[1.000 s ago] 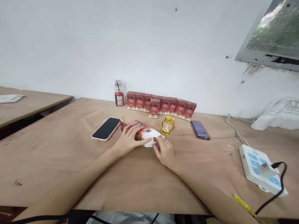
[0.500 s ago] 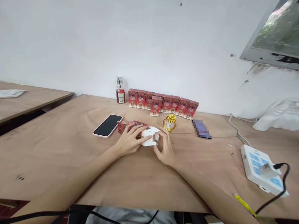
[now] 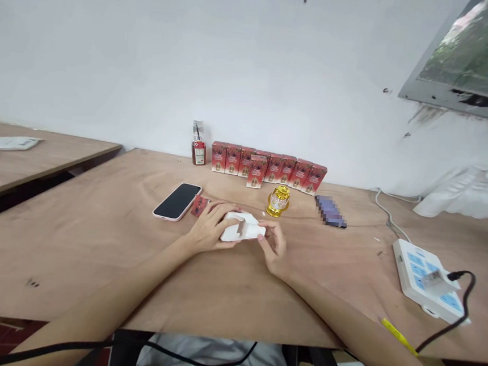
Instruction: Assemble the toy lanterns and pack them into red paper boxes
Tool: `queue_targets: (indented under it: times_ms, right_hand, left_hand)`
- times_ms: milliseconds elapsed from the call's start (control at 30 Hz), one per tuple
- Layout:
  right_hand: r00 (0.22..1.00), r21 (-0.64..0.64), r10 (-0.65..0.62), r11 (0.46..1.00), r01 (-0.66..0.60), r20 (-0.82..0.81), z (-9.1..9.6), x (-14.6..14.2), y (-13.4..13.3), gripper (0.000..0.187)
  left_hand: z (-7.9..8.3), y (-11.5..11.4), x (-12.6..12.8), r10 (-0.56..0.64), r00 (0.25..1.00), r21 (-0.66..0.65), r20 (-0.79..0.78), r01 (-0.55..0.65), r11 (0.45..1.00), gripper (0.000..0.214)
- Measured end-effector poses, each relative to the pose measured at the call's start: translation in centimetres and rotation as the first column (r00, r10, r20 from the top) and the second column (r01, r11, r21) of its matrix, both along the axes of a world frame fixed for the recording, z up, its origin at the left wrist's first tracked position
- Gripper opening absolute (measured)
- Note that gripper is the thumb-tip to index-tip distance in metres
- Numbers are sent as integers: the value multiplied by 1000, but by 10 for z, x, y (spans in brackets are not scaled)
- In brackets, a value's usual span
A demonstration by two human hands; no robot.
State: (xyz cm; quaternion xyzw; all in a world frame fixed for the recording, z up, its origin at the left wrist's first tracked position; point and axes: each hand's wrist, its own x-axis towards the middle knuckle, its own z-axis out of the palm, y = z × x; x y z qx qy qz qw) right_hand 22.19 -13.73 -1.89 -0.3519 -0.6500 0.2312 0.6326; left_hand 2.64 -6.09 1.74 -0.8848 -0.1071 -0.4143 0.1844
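Low over the table, my left hand [image 3: 209, 230] is closed around a small cardboard box [image 3: 231, 233]. The box's white inner side and loose flaps face me, and a red printed part pokes out beyond my left knuckles. At its right end, my right hand [image 3: 276, 251] pinches a white flap between thumb and fingers. Much of the printed outside is hidden by my left hand. Just behind my right hand stands a small gold lantern [image 3: 278, 201] with a clear body, upright on the table.
Red printed boxes [image 3: 274, 167] stand in a row by the wall, one box [image 3: 256, 171] in front. A brown bottle [image 3: 198, 151] is left of them. A pink-edged phone [image 3: 177, 201], a blurred purple phone-like item [image 3: 330, 211] and a white power strip [image 3: 428, 273] lie around.
The box has turned so more of its white side faces me, and less red shows. My right fingers have closed onto a flap at its right end. The view has shifted slightly.
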Motion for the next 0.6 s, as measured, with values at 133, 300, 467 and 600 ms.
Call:
queue_targets:
  times_ms: [133, 300, 467, 600]
  right_hand:
    - [998, -24, -54, 998, 53, -27, 1, 0, -1, 13]
    - [997, -20, -69, 997, 69, 25, 3, 4, -1, 22]
    - [990, -67, 60, 996, -51, 131, 10, 4, -1, 24]
    - [977, -187, 195, 966, -177, 83, 11, 0, 1, 28]
  left_hand:
    - [1, -3, 1, -28, 999, 0, -21, 28, 1000, 53]
    - [0, -8, 4, -3, 1000, -10, -12, 3, 1000, 42]
    - [-1, -13, 6, 44, 997, -126, 65, -35, 991, 33]
    - [-1, -16, 9, 31, 996, -179, 82, -15, 984, 33]
